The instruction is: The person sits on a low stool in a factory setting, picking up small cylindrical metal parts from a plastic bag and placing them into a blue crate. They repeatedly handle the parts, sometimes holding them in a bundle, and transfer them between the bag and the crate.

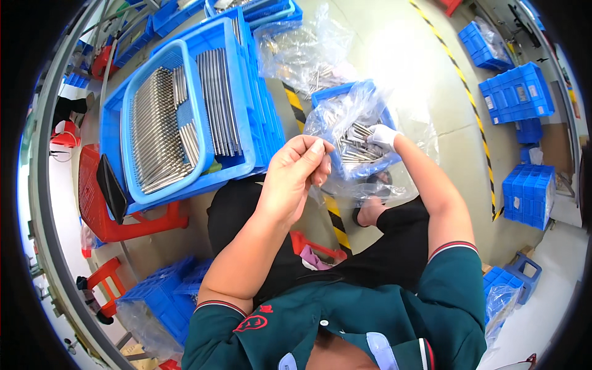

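Observation:
My left hand (298, 165) is raised in front of me, bare, with thumb and fingers pinched together. Whatever may be between its fingertips is too small to make out. My right hand (383, 137), in a white glove, reaches into a blue bin (391, 161) lined with a clear plastic bag (333, 118). Its fingers close on the ends of some short metal rods (361, 131) at the top of a loose pile (357, 153). To the left, a light blue basket (131, 132) holds metal rods in neat rows (159, 126).
The basket rests in a larger blue crate (246, 161) beside longer rods (219, 102), above a red plastic stool (102, 213). A clear bag with more metal parts (308, 55) lies beyond the bin. Blue crates (517, 92) stand at right, past yellow-black floor tape (464, 86).

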{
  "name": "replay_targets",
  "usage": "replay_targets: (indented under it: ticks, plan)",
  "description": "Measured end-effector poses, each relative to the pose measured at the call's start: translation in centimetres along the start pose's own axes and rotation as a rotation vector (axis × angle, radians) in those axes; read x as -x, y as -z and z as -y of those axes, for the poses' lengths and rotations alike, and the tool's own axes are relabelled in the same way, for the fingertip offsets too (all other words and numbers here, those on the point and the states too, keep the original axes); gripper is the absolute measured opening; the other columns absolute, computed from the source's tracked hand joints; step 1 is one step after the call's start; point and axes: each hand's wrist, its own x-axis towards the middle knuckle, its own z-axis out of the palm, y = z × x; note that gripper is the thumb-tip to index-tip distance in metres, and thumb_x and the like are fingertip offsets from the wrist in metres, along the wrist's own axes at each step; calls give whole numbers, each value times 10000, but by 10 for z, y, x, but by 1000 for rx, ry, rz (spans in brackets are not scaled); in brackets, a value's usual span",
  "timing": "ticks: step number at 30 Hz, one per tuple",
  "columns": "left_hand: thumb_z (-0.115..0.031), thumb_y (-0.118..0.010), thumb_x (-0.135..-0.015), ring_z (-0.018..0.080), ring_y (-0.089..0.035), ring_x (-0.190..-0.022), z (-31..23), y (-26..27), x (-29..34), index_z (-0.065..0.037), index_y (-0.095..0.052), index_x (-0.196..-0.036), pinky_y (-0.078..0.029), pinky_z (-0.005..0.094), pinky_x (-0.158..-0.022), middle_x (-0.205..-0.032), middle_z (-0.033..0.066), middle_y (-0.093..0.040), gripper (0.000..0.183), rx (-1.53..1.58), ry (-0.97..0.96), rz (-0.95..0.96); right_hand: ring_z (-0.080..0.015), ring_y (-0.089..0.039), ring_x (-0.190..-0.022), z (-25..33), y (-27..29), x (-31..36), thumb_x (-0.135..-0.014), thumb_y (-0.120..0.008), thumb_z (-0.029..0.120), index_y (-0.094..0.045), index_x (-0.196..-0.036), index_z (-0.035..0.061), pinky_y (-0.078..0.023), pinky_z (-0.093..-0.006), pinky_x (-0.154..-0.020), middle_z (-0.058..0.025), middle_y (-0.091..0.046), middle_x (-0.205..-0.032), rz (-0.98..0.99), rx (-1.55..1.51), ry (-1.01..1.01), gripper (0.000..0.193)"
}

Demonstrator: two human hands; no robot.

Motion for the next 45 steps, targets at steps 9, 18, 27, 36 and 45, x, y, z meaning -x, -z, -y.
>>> replay_targets:
  ticks: [9,18,27,36,45]
  plan:
    - [-198,-541,-944,87,-455,-537,6,4,-12,-27,-572,-943,-384,241,-536,-681,21,-541,174,120,-129,-28,-26,-431,-523,174,20,187,-914,-553,211,-618,-926,25,-340,-184,-467,37,-545,-655,-178,-543,412,197]
    - [-185,-560,-934,86,-463,-548,9,-2,-7,-30,-565,-930,-400,239,-528,-682,20,-540,156,204,-137,100,-15,-388,-466,196,-21,229,-903,-586,197,-584,-880,29,-291,-164,-417,14,-546,-652,-249,-946,480,169]
    - [-175,-523,-949,100,-453,-571,5,2,-6,-27,-589,-963,-379,258,-565,-677,19,-530,162,242,-109,156,-24,-386,-489,204,-27,220,-900,-567,180,-541,-833,69,-287,-189,-434,37,-489,-617,-333,-833,506,132]
    - [-165,-512,-953,109,-446,-575,5,1,-9,-23,-597,-966,-364,269,-576,-658,22,-522,165,269,-50,225,-58,-419,-579,206,-27,220,-860,-605,233,-560,-797,40,-352,-240,-519,24,-488,-631,-367,-634,480,208]
    - [-145,-585,-908,116,-468,-591,3,-1,-6,-23,-611,-917,-386,277,-572,-676,36,-543,125,40,-113,203,-104,-458,-644,196,-25,220,-857,-607,259,-596,-896,-3,-406,-284,-594,-27,-525,-679,-455,-445,548,266]
